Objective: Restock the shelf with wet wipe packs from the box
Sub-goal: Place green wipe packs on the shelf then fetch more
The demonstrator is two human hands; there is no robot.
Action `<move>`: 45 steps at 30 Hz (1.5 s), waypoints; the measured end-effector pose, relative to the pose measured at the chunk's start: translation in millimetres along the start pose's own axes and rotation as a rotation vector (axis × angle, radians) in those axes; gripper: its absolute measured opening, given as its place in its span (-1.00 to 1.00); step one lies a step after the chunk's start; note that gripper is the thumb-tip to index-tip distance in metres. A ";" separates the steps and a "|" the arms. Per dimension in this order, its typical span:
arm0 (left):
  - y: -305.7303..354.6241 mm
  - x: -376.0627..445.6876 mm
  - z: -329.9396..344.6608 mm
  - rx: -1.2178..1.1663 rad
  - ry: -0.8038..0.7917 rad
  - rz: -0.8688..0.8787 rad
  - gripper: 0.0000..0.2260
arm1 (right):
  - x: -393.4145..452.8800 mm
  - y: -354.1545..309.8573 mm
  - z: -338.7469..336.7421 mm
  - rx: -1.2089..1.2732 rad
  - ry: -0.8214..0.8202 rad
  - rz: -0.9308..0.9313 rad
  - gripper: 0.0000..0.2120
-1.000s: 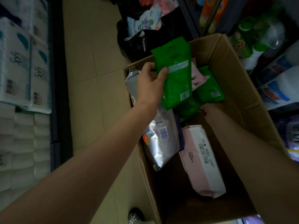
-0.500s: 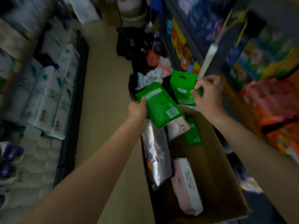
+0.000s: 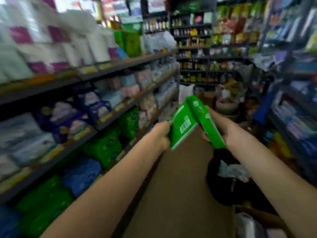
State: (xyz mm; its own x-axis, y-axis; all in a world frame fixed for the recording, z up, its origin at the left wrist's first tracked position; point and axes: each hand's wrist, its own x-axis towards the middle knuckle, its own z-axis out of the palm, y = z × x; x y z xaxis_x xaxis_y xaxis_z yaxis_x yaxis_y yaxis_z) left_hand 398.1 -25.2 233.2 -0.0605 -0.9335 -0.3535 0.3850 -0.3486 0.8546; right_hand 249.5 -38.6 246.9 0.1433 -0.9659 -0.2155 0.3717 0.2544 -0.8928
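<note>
Shelving: the long dark multi-tier shelf along the left of the aisle is heavily stocked, with white paper rolls on top, pastel and purple packs in the middle tiers, and green and blue soft packs low down. Motion blur prevents reading any label, and no gap awaiting stock can be made out.

Left hand: its grip is closed on the lower left edge of a flat green plastic wet wipe pack with a white barcode label. The pack is held upright in mid-air over the tan floor, near the shelf front but apart from it.

Right hand: it grips a second flat green plastic wet wipe pack with a printed front, fingers wrapped round from the right. The two packs touch or nearly touch at their upper ends, forming a peak.

Box: only a brown cardboard edge at the lower right shows; its contents are out of view.

Assessment: two packs are out and in transit; neither is shelved. Placement of both remains, and the amount left in the box cannot be judged. Progress is partial.
</note>
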 end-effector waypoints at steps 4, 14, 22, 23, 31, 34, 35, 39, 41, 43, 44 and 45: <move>57.2 -43.3 -102.4 -0.085 0.095 0.158 -0.68 | -15.0 32.6 145.5 0.075 -0.340 0.083 -0.57; 197.4 -218.6 -267.5 0.057 0.216 0.449 -0.73 | -40.0 47.5 403.1 -0.060 -0.593 0.041 -0.71; 247.6 -279.6 -351.1 0.063 0.503 0.764 -0.82 | -30.9 29.7 498.9 -0.026 -1.027 0.014 -0.63; 252.9 -285.1 -355.2 0.080 0.537 0.796 -0.81 | -32.5 28.6 511.3 -0.034 -1.092 -0.007 -0.63; 276.0 -344.2 -366.3 0.338 0.809 0.961 -0.65 | -93.2 39.9 597.0 -0.012 -1.485 -0.170 -0.67; 277.5 -383.0 -367.4 0.449 0.752 0.978 -0.53 | -131.2 43.8 623.5 0.012 -1.454 -0.297 -0.67; 278.2 -398.4 -369.1 0.519 0.776 0.992 -0.51 | -142.8 44.1 631.3 0.037 -1.435 -0.346 -0.62; 284.5 -467.3 -375.9 0.752 1.002 0.987 -0.31 | -190.7 45.2 662.2 0.116 -1.483 -0.505 -0.40; 287.8 -503.6 -378.8 0.865 1.066 0.937 -0.32 | -211.5 45.4 675.9 0.038 -1.530 -0.623 -0.20; 289.8 -536.8 -382.7 0.995 1.134 0.834 -0.32 | -230.2 42.9 686.3 -0.121 -1.558 -0.822 -0.19; 290.2 -550.2 -385.8 1.051 1.173 0.774 -0.30 | -240.1 40.7 690.6 -0.226 -1.575 -0.920 -0.28; 290.4 -561.1 -389.7 1.095 1.209 0.715 -0.29 | -250.7 38.4 695.1 -0.346 -1.590 -1.007 -0.40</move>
State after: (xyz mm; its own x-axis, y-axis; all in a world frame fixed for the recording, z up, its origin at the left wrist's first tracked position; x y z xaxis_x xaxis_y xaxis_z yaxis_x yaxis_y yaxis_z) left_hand 902.8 430.2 531.4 0.6669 -0.5135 0.5400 -0.7300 -0.3046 0.6118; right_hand 865.4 246.5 541.5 0.6826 0.2509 0.6863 0.6975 -0.5037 -0.5096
